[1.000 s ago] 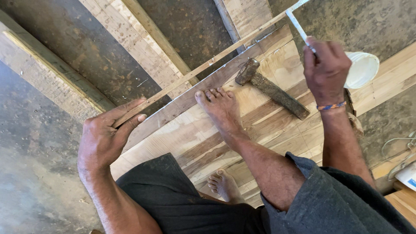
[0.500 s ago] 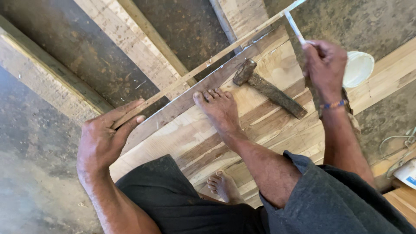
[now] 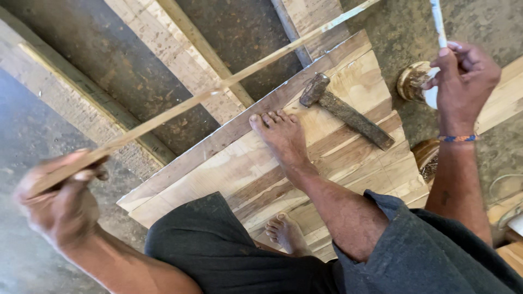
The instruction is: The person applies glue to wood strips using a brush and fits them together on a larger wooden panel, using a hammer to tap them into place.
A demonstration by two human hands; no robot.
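Observation:
My left hand [image 3: 62, 204] grips the near end of a long thin wooden strip [image 3: 218, 90], which runs up and to the right, raised above the boards. My right hand [image 3: 463, 76] holds a thin white stick [image 3: 437, 19] upright, beside a small round tin [image 3: 412, 80] and a white bowl partly hidden behind the hand. My bare foot [image 3: 283, 136] presses on a glued wooden panel [image 3: 245, 163]. A hammer [image 3: 343, 109] with a wooden handle lies on that panel, between the foot and my right hand.
Several planks [image 3: 180, 60] lie on the dark concrete floor [image 3: 98, 49] beyond the panel. A second bare foot [image 3: 286, 234] rests at the panel's near edge. More boards [image 3: 509, 92] sit at the right, with a cord [image 3: 504, 190] on the floor near them.
My left hand has lifted the strip's near end off the panel edge and drawn it left. My right hand has pulled the white stick up away from the bowl.

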